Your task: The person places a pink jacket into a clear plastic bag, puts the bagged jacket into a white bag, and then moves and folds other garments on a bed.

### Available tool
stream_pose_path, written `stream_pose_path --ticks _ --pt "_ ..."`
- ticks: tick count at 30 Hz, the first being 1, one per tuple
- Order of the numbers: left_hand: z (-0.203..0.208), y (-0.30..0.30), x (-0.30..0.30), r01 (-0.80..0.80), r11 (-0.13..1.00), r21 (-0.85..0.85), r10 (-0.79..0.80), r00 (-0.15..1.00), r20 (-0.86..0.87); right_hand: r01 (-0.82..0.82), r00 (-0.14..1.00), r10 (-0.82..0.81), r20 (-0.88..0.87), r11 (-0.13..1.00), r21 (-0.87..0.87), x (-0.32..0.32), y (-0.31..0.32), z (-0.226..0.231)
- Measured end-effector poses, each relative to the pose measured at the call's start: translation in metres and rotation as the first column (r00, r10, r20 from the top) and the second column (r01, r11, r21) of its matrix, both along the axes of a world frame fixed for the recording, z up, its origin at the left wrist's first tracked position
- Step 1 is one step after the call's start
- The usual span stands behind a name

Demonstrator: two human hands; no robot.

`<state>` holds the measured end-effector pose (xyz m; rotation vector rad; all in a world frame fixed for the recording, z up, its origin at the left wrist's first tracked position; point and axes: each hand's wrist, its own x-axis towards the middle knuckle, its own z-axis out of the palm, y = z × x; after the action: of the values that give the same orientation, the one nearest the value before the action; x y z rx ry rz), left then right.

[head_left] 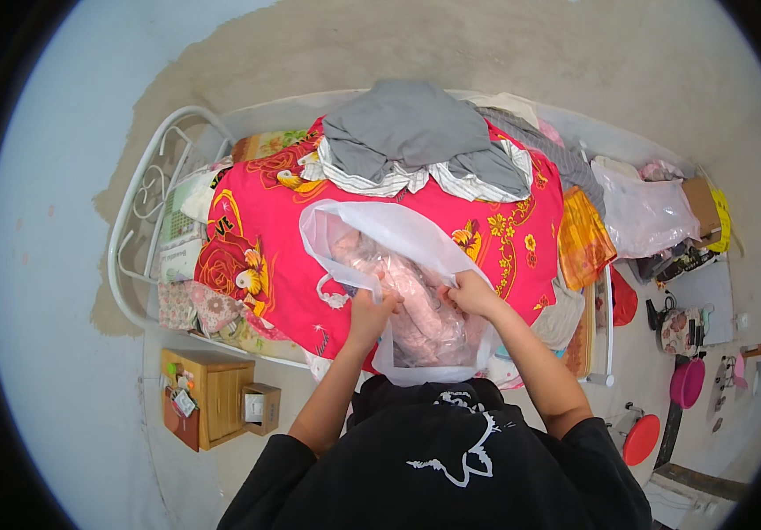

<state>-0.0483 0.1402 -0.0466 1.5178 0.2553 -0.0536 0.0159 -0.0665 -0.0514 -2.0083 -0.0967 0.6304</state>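
Observation:
A large white translucent bag (328, 217) lies at the near edge of the bed with its mouth spread wide. Inside it is a soft pink bundle (418, 305), wrapped in shiny clear plastic; its kind I cannot make out. My left hand (375, 311) is closed on the bag's left side, fingers curled inward beside the bundle. On the opposite side, my right hand (475, 295) pinches the bag's edge. Part of the bundle is hidden behind the hands and the bag's folds. Beneath the bag spreads a bright red sheet (301, 231) with flower and bird patterns.
A grey cloth with striped fabric (411, 124) is heaped at the bed's far side. The white metal bed frame (120, 231) curves up at the left. A wooden cabinet (226, 402) stands near left, a red stool (641, 439) near right. Another filled plastic bag (650, 212) sits far right.

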Motion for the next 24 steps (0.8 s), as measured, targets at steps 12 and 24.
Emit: stream_pose_path --ticks 12,24 --pt "-0.002 0.000 -0.002 0.096 0.995 -0.012 -0.096 0.994 -0.047 -0.093 0.967 0.168 0.191 0.933 -0.348 -0.017 0.018 -0.056" --pt "0.035 -0.012 0.002 0.016 0.961 0.276 -0.062 0.985 0.159 0.004 0.989 0.048 -0.139 0.937 0.349 -0.006 0.028 0.051"
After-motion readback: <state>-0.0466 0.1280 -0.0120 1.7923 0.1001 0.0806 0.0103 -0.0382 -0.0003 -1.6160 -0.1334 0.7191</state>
